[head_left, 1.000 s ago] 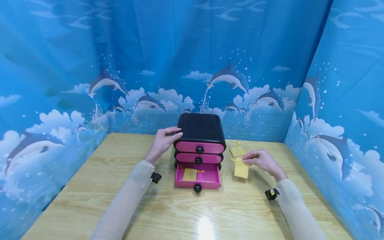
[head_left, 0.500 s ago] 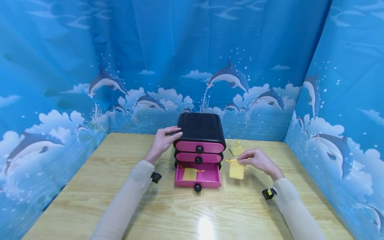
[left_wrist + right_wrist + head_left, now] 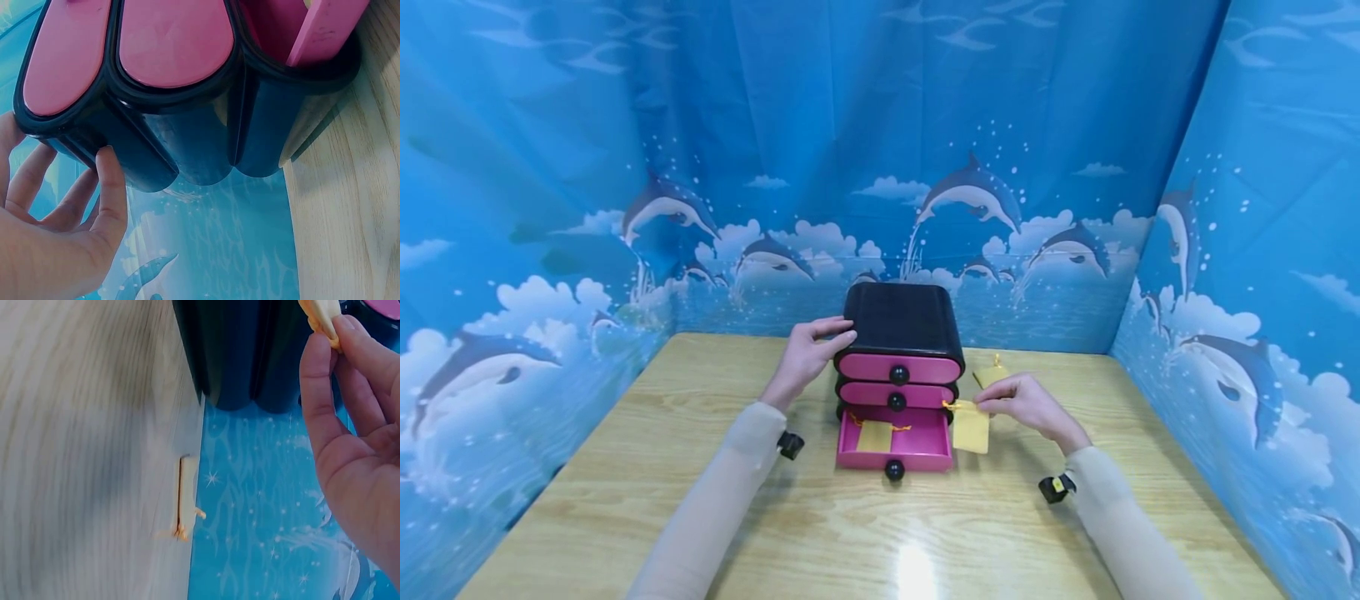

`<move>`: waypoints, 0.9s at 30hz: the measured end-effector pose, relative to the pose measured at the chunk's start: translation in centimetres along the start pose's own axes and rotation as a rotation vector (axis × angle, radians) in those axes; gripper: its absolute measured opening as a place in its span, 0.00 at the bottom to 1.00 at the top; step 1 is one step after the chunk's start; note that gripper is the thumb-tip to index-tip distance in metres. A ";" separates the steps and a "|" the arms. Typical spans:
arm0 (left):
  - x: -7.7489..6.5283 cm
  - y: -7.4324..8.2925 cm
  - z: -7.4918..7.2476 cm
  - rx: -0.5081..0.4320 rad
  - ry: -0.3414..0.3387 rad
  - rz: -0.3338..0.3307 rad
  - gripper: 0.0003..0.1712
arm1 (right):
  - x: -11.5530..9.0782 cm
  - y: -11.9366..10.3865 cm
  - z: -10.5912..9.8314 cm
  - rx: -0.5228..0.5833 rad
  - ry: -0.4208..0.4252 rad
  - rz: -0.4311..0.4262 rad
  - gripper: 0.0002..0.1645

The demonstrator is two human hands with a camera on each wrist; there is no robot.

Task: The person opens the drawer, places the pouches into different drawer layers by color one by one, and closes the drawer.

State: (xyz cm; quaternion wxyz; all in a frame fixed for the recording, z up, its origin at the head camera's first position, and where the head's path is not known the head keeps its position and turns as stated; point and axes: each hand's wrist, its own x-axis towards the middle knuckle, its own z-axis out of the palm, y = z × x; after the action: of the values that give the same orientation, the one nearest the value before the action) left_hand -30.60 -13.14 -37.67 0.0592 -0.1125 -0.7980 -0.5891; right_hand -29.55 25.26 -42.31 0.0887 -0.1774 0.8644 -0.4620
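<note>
My right hand (image 3: 1026, 407) pinches a small yellow drawstring pouch (image 3: 971, 428) near its corded top, between thumb and fingertips. The pouch hangs just right of the pulled-out bottom drawer (image 3: 931, 433) of a black mini drawer cabinet (image 3: 901, 317) with pink fronts. Another yellow pouch (image 3: 875, 436) lies inside that drawer. My left hand (image 3: 805, 358) rests against the cabinet's upper left edge. In the left wrist view its thumb (image 3: 111, 175) touches the side while the other fingers reach over the top. A third pouch (image 3: 185, 494) lies on the table, partly hidden by my right hand in the head view.
The upper drawer (image 3: 868, 367) and middle drawer (image 3: 865, 393) are pushed in, each with a round black knob. The cabinet stands toward the back of a wooden table (image 3: 820, 533). A blue dolphin-print curtain (image 3: 797, 125) hangs behind and at both sides.
My right hand has moved left with the pouch, from beside the pouch on the table to right next to the bottom drawer. My left hand and the cabinet have stayed in place.
</note>
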 end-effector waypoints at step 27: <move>-0.1 0.1 0.0 0.007 -0.007 -0.001 0.27 | 0.8 -2.6 4.7 -0.225 0.055 -0.159 0.07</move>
State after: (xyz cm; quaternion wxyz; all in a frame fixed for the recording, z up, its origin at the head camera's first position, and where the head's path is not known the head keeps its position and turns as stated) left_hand -30.49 -13.13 -37.65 0.0568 -0.1140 -0.8002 -0.5860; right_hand -28.23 19.95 -42.75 0.0075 -0.2412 0.8961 -0.3725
